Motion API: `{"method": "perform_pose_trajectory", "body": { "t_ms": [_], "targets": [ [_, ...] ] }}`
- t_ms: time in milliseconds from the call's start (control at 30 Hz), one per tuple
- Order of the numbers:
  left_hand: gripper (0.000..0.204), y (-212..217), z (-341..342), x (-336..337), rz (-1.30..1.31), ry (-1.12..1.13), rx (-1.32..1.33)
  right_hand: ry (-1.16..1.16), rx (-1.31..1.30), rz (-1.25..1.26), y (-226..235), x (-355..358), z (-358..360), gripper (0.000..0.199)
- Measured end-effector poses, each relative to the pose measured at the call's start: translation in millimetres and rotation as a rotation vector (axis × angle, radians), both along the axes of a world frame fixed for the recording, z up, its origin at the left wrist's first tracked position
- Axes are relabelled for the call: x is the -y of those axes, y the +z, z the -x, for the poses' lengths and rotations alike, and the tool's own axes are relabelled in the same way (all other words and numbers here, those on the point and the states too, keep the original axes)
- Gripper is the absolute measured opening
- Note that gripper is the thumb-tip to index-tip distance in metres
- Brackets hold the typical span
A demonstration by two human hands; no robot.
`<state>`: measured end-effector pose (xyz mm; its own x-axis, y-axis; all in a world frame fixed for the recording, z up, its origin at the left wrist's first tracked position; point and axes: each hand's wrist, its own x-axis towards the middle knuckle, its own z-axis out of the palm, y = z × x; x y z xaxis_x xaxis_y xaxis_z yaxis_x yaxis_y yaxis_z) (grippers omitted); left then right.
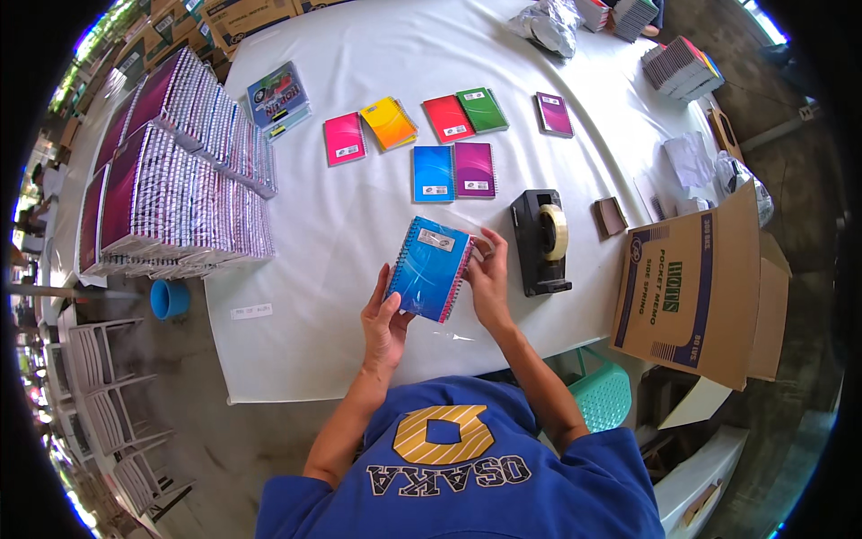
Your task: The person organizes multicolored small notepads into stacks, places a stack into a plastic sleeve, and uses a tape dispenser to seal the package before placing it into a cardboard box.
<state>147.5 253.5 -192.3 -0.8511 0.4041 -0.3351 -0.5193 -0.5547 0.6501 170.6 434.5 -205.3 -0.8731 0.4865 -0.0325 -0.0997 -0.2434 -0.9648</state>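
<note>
Left hand: the left hand [384,323] is clamped on the lower left corner of the blue notebook stack [430,268], thumb on the cover.
Right hand: the right hand [490,280] is closed on the stack's right edge along the spiral side, fingertips up near the top corner.
Stack position: held just above the white worktop [332,234], tilted, directly in front of the person, just left of the tape dispenser [541,241].
Wrap: a clear film appears to lie around and under the stack; its exact extent cannot be told.
Step in hand (judgement): squaring a small bundle of notebooks before it is fastened.
Method: keep both hands on opposite edges. Press the spirals into one line. Hold the covers flush. Keep the film taut so that no notebook slips.
Caution: a loose grip on the lower corner would probably let the bundle fan out.
Single notebooks on worktop: seven, namely pink [345,138], orange [388,122], red [448,118], green [482,109], purple at the far side [554,114], blue [433,172], purple beside it [474,169].
Tape dispensers: one, black, with one roll.
Large notebook stacks: two rows at left [180,171]; the count of copies cannot be told.
Cardboard boxes: one open at right [687,287].
Blue cups: one below the worktop edge [169,298].
</note>
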Motion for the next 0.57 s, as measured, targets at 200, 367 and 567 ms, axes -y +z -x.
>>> {"method": "perform_pose_trajectory", "body": {
  "t_ms": [200,367,567],
  "targets": [
    [0.079,-20,-31,6,0.064,0.051,0.034,0.282,0.214,0.093,3,0,12,0.062],
    [0.070,-24,-43,54,0.696,-0.318,-0.411,0.740,0.318,-0.052,19,-31,54,0.066],
    [0.068,-29,7,20,1.431,-0.151,-1.091,1.238,0.362,-0.788,-16,-6,84,0.092]
  ]
}}
